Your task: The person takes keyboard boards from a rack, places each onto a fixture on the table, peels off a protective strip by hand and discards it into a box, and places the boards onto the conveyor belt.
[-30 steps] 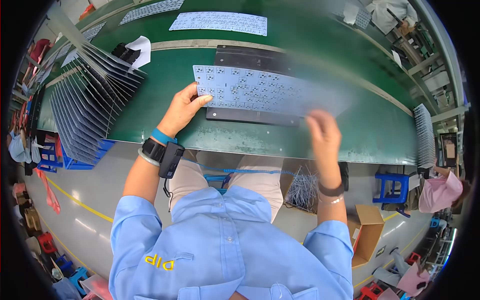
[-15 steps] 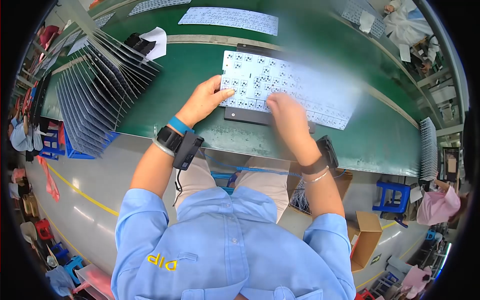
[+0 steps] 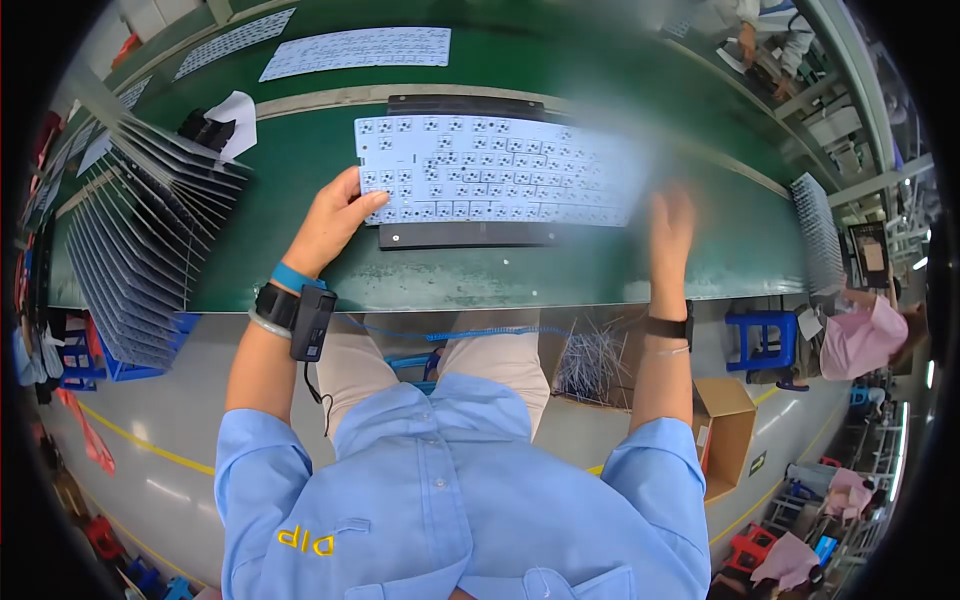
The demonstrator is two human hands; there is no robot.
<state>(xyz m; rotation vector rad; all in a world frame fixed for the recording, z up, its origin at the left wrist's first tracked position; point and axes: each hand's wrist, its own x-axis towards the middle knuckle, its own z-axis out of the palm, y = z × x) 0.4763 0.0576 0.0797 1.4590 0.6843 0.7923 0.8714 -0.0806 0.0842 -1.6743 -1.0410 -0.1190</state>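
Observation:
A white keyboard-shaped circuit board [image 3: 490, 170] lies over a black fixture [image 3: 470, 235] whose bars show above and below it. Its right part is blurred. My left hand [image 3: 335, 215] grips the board's left end, thumb on the front face, fingers partly behind. At the board's right end is my right hand [image 3: 672, 220], raised and smeared by motion; whether it touches the board cannot be made out.
A rack of many upright boards [image 3: 140, 250] stands at the left of the green bench [image 3: 600, 285]. Black parts and white paper [image 3: 237, 125] lie behind it. More boards [image 3: 360, 52] lie on the far strip. Co-workers [image 3: 865, 335] are at the right.
My right hand has moved from the board's lower middle to its right end. My left hand still holds the left end. The whole view has shifted.

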